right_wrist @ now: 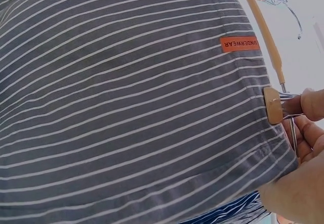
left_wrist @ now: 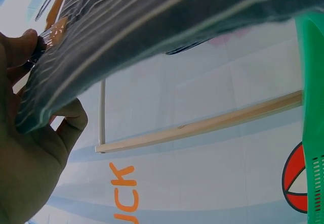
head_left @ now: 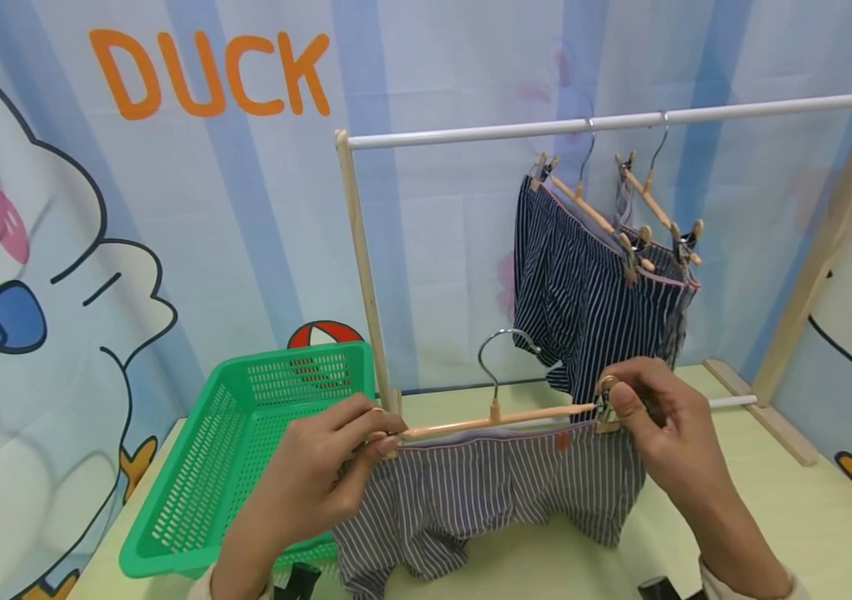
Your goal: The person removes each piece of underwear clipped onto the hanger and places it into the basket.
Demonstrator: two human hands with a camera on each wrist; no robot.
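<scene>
1. Pinches a clip [left_wrist: 56,32] at upper left with the left grip [left_wrist: 30,158], one finger bent near the cloth's lower corner.
2. Shows striped cloth [left_wrist: 152,21], dark grey with pale lines, caught by the clip and spreading across the top towards the right, close to the lens.
3. Shows a hanger bar [left_wrist: 59,2] slanting up from near the clip, a thin metal hook [left_wrist: 45,5] to its left.
4. Shows, beyond the cloth, a wooden post [left_wrist: 212,123] meeting a white rod [left_wrist: 102,113] at its left end.
5. Includes part of a green basket [left_wrist: 313,82] at the right edge, slotted lower down.
6. Has behind everything a pale backdrop [left_wrist: 223,178] bearing sideways orange letters [left_wrist: 126,210], "UCK", and a red-and-white ball [left_wrist: 294,183] partly hidden by the basket.
</scene>
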